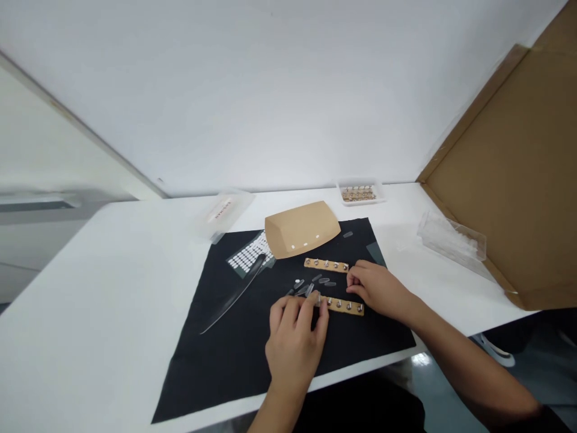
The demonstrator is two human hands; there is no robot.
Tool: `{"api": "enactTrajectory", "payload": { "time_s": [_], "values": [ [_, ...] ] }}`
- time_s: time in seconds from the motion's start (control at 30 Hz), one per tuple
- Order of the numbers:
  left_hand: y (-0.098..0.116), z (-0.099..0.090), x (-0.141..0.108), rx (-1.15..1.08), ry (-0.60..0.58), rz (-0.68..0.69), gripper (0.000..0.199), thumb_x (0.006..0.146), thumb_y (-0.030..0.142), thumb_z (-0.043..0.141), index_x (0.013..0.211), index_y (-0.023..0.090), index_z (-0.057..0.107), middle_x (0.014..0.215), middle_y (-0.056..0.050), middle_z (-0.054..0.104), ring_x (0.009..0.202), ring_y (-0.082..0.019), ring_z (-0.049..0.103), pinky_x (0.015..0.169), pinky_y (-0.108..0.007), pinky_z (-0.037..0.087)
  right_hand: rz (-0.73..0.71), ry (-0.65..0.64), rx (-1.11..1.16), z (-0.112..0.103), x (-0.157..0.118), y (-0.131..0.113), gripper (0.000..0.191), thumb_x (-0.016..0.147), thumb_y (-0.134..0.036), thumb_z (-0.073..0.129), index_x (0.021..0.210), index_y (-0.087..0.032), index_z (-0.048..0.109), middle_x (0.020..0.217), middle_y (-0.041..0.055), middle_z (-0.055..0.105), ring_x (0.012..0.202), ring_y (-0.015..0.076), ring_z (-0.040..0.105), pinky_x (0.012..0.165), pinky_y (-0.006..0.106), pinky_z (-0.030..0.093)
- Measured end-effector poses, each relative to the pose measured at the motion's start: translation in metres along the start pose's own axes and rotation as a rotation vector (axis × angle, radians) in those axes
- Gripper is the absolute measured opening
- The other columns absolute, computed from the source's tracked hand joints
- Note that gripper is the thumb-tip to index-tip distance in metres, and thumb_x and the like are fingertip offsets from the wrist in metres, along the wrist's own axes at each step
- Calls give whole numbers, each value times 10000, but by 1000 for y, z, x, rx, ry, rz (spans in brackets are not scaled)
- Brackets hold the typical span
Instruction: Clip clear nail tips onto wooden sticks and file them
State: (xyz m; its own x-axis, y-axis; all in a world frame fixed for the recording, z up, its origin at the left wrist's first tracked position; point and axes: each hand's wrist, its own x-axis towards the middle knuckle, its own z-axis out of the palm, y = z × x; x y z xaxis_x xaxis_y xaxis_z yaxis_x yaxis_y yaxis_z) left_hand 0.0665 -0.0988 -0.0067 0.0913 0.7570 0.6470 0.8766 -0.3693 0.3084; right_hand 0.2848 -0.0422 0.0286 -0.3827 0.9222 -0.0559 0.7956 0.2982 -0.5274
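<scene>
My left hand (295, 337) has its thumb and index fingertips pressed together on a small clear nail tip (317, 297) at the left end of the near wooden strip (344, 306). Small metal studs line that strip. A second studded strip (326, 264) lies farther back; beside its right end is my right hand (373, 287), fingers curled, with whatever lies between the fingertips hidden. Several loose clear nail tips (324, 280) are scattered between the strips. All this rests on a black cloth (243, 361).
A cardboard tray (302, 227) sits behind, beside a sheet of white stickers (246, 255) and a dark curved tool (237, 294). Farther off are a plastic bag (225, 210), a small parts tray (359, 201), a clear box (451, 237) and a large cardboard box (514, 168).
</scene>
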Motion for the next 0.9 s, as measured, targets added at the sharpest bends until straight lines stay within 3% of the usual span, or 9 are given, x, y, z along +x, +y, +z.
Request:
{"api": "enactTrajectory", "payload": {
  "time_s": [0.1, 0.2, 0.3, 0.37, 0.47, 0.6, 0.73, 0.83, 0.9],
  "values": [
    [-3, -10, -1, -80, -2, 25, 152, 917, 196, 762, 1065, 187, 729, 908, -70, 696, 918, -251, 616, 879, -383, 521, -6, 93, 83, -7, -8, -1, 147, 938, -113, 704, 850, -203, 630, 897, 3, 657, 797, 155, 637, 727, 289, 486],
    [-6, -21, -3, -152, 5, 47, 143, 908, 143, 745, 1041, 188, 722, 921, -73, 689, 897, -242, 625, 864, -391, 516, 96, 186, 418, -12, -20, -6, 35, 997, -240, 650, 981, -216, 630, 801, -19, 668, 716, 154, 668, 662, 291, 532],
    [-2, -32, -3, -288, -6, 10, 123, 922, 125, 709, 1020, 197, 726, 928, -75, 676, 901, -234, 637, 843, -390, 527, 97, 263, 797, -10, -32, -21, 237, 995, -362, 668, 1184, -219, 656, 812, -12, 690, 730, 166, 718, 640, 294, 590],
    [4, -40, -2, -410, -47, -5, 143, 923, 120, 704, 1029, 212, 733, 948, -72, 683, 882, -215, 655, 792, -359, 557, 64, 375, 872, -3, -43, -37, 182, 981, -376, 706, 1073, -219, 716, 833, 8, 724, 714, 155, 707, 648, 286, 592],
    [13, -51, 1, -685, -201, -104, 225, 935, 155, 700, 1144, 232, 726, 1028, -80, 698, 711, -139, 654, 472, -201, 483, 26, 566, 837, 17, -60, -61, 112, 958, -319, 763, 901, -227, 736, 862, 27, 744, 772, 164, 708, 670, 277, 584],
    [16, -56, 1, -1059, -435, -391, 158, 978, 290, 670, 1082, 230, 774, 994, -80, 731, 490, -69, 571, 357, -162, 419, -166, 737, 653, 45, -77, -80, 125, 894, -213, 843, 954, -256, 741, 844, 11, 763, 784, 183, 737, 704, 317, 600],
    [14, -51, -5, -1277, -674, -827, 350, 893, 507, 771, 1013, 179, 796, 1018, -110, 754, 349, -13, 452, 270, -146, 304, -339, 839, 310, 57, -84, -79, 183, 892, -179, 844, 1004, -276, 737, 857, 3, 793, 778, 193, 766, 684, 342, 585],
    [15, -47, -5, -1305, -681, -1100, 505, 727, 556, 907, 995, 145, 787, 937, -116, 782, 362, -25, 474, 275, -128, 313, -385, 774, 190, 53, -83, -74, 149, 945, -176, 785, 1025, -288, 726, 866, -15, 806, 808, 190, 783, 684, 343, 565],
    [15, -46, -1, -1313, -671, -1198, 568, 649, 540, 962, 994, 131, 772, 893, -111, 791, 380, -33, 495, 283, -117, 326, -429, 690, 193, 46, -81, -71, 133, 961, -180, 768, 1042, -276, 723, 887, -16, 813, 833, 182, 788, 703, 335, 569]
  ]
}}
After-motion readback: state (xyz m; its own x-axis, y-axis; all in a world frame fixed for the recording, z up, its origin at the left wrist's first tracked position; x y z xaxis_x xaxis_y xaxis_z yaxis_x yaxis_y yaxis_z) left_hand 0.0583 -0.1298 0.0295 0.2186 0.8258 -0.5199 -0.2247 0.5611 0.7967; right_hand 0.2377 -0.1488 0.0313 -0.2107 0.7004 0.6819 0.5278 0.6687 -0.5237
